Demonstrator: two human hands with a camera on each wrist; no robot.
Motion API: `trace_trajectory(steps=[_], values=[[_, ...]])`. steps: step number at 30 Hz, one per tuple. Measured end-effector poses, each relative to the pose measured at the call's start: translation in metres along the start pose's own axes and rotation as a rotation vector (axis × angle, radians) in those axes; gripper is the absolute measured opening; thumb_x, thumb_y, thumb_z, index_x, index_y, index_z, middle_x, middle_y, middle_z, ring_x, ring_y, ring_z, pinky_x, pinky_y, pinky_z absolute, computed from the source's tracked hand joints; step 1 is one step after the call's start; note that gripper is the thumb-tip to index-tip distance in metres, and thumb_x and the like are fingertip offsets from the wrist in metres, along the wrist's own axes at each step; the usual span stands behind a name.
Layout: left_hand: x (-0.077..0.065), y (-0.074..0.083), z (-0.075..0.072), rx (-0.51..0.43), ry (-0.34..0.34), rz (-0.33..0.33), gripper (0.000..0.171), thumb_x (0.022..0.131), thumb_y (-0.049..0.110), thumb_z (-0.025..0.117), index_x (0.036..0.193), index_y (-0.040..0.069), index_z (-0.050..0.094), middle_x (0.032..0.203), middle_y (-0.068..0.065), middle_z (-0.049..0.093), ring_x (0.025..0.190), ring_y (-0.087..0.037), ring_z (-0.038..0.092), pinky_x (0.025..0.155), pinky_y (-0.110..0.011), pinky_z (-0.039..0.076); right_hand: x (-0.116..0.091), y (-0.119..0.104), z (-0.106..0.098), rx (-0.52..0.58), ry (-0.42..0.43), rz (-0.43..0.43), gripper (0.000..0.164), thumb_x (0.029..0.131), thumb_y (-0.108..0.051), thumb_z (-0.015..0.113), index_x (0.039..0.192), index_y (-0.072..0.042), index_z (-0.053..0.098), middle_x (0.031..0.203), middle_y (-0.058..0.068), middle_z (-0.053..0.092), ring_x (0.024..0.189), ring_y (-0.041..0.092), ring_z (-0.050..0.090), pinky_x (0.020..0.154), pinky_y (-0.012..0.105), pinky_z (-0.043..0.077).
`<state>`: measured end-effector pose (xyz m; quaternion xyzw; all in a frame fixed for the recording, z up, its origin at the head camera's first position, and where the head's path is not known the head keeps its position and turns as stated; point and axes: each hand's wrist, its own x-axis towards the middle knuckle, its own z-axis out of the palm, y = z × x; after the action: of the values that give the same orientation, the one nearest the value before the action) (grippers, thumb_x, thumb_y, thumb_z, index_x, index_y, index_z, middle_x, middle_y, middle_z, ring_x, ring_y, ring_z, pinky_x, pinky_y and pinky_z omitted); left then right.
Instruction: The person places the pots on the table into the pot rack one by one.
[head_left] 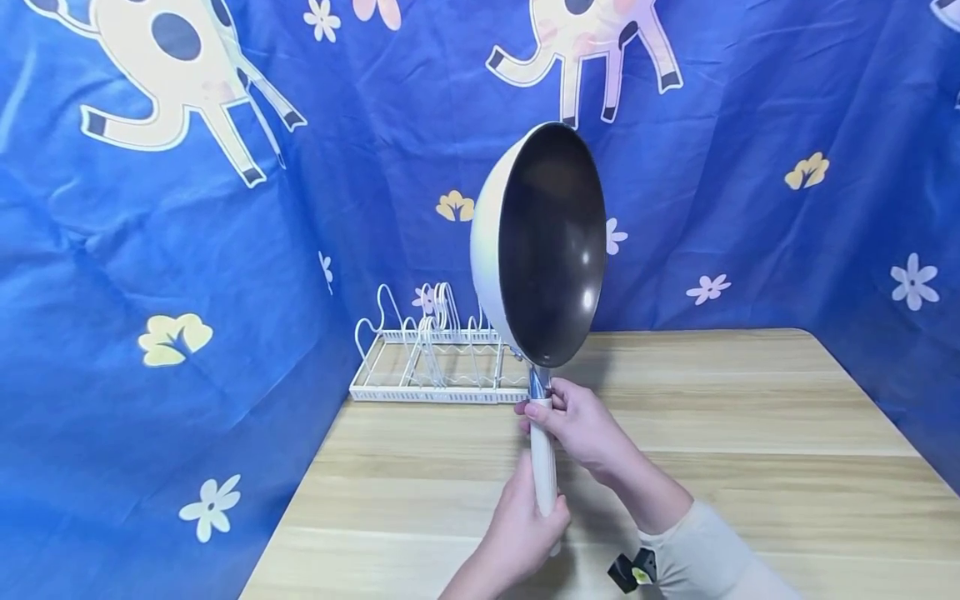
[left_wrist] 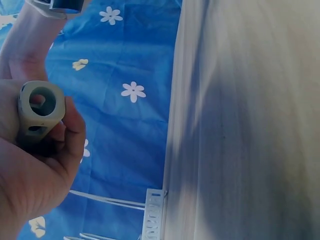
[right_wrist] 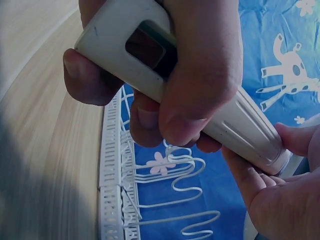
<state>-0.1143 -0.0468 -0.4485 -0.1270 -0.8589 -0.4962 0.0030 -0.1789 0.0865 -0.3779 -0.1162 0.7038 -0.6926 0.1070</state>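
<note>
The deep pan [head_left: 555, 242] is white outside and glossy dark inside, its pale ribbed handle [head_left: 545, 467] hollow at the end. The bowl rises, turned sideways, above the grip: the right hand [head_left: 588, 429] pinches the handle just below it, the left hand [head_left: 521, 525] curls round the lower end. Beyond and left of the grip, a white wire rack [head_left: 435, 396] stands on the wood-grain table [head_left: 735, 417], before blue printed cloth [head_left: 247, 417].
</note>
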Motion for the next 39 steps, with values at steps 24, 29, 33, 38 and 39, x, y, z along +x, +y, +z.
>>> trace_trajectory(steps=[24, 29, 33, 38, 39], values=[[-0.015, -0.010, -0.005, -0.012, 0.223, -0.084, 0.048, 0.077, 0.007, 0.069, 0.119, 0.016, 0.049, 0.087, 0.003, 0.056, 0.075, -0.007, 0.052, 0.068, -0.023, 0.045, 0.014, -0.001, 0.025, -0.013, -0.230, -0.062, 0.032, 0.099, -0.016, 0.062, 0.123, 0.002, 0.052, 0.120, 0.022, 0.071, 0.097, 0.021, 0.075, 0.088, 0.032, 0.059], [-0.012, -0.014, -0.005, -0.005, 0.233, -0.092, 0.050, 0.078, 0.007, 0.069, 0.123, 0.015, 0.049, 0.089, 0.004, 0.056, 0.077, -0.008, 0.052, 0.070, -0.023, 0.045, 0.020, 0.004, 0.023, 0.030, -0.268, -0.062, 0.036, 0.099, -0.016, 0.061, 0.126, 0.004, 0.050, 0.120, 0.026, 0.070, 0.101, 0.026, 0.074, 0.091, 0.037, 0.059], [-0.009, -0.018, -0.005, -0.001, 0.244, -0.100, 0.053, 0.077, 0.006, 0.069, 0.125, 0.014, 0.048, 0.090, 0.004, 0.056, 0.077, -0.008, 0.052, 0.071, -0.023, 0.045, 0.026, 0.009, 0.023, 0.060, -0.291, -0.068, 0.035, 0.099, -0.015, 0.062, 0.126, 0.004, 0.050, 0.120, 0.027, 0.069, 0.102, 0.030, 0.074, 0.093, 0.044, 0.059], [-0.007, -0.022, -0.004, 0.019, 0.266, -0.107, 0.054, 0.075, 0.004, 0.070, 0.124, 0.013, 0.048, 0.087, 0.004, 0.055, 0.074, -0.008, 0.049, 0.068, -0.022, 0.043, 0.035, 0.018, 0.021, 0.101, -0.330, -0.067, 0.038, 0.099, -0.014, 0.061, 0.129, 0.006, 0.049, 0.121, 0.027, 0.069, 0.097, 0.021, 0.074, 0.091, 0.048, 0.059], [-0.006, -0.023, -0.003, 0.024, 0.269, -0.106, 0.054, 0.075, 0.004, 0.070, 0.124, 0.012, 0.049, 0.087, 0.003, 0.055, 0.073, -0.007, 0.049, 0.067, -0.022, 0.043, 0.037, 0.020, 0.020, 0.113, -0.338, -0.066, 0.039, 0.099, -0.014, 0.060, 0.130, 0.007, 0.048, 0.121, 0.026, 0.069, 0.096, 0.020, 0.074, 0.090, 0.047, 0.059]])
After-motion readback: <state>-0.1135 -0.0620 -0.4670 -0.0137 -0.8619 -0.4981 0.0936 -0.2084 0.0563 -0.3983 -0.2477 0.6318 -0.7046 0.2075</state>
